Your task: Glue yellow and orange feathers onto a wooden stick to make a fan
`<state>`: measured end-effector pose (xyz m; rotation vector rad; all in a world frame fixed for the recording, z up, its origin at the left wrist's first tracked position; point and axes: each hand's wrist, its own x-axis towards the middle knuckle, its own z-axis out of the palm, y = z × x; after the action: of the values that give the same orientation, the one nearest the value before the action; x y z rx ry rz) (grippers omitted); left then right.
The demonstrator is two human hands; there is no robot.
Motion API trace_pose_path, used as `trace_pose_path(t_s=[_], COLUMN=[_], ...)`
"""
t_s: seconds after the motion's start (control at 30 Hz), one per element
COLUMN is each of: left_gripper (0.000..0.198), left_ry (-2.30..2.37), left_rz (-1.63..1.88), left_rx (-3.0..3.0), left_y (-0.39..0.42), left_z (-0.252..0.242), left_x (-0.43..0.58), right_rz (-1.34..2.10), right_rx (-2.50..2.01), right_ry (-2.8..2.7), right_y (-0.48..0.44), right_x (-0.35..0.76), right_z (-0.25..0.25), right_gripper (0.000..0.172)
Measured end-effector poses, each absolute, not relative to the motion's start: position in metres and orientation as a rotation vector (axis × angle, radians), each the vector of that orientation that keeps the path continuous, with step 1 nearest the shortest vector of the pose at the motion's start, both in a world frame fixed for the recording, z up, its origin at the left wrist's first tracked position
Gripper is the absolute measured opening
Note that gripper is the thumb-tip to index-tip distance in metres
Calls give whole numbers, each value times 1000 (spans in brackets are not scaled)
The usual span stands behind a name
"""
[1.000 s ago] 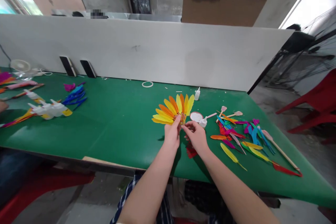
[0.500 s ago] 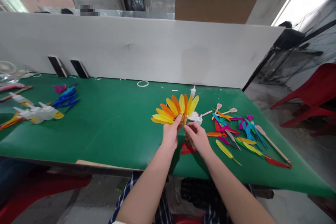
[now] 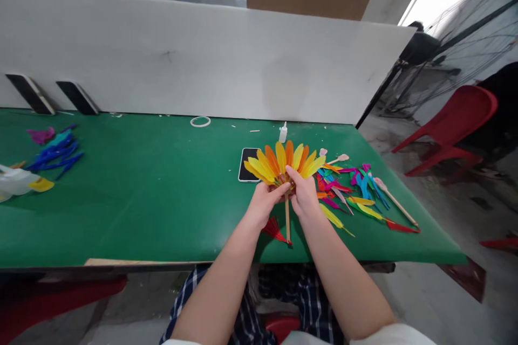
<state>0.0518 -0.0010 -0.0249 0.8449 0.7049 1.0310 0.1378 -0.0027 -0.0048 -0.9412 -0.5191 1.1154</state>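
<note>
I hold a feather fan (image 3: 288, 159) over the green table (image 3: 162, 183), its yellow and orange feathers (image 3: 272, 159) spread upward and away from me. My left hand (image 3: 264, 204) and my right hand (image 3: 304, 194) are both closed on its base (image 3: 284, 178), thumbs (image 3: 294, 174) pressed over the front. The wooden handle (image 3: 287, 218) points down between my wrists, with a red tassel (image 3: 274, 230) at its lower end. A phone (image 3: 244, 170) lies partly behind the fan's left side, a small white bottle (image 3: 283, 133) stands beyond, and loose coloured feathers (image 3: 332, 215) lie to the right
</note>
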Motion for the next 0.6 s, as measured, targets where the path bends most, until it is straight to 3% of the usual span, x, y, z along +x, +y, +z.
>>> trace_pose_path(t_s=[0.17, 0.6], left_gripper=[30, 28], left_ry=[730, 717], left_rz=[1097, 1176], left_rx=[857, 824], left_y=[1, -1], left_z=[-33, -33], left_x=[56, 57], right_rz=[1065, 999], right_rx=[-1011, -955], right_ry=[-519, -596], right_y=[-3, -5], right_x=[140, 135], right_z=[-9, -12], right_gripper=[31, 23])
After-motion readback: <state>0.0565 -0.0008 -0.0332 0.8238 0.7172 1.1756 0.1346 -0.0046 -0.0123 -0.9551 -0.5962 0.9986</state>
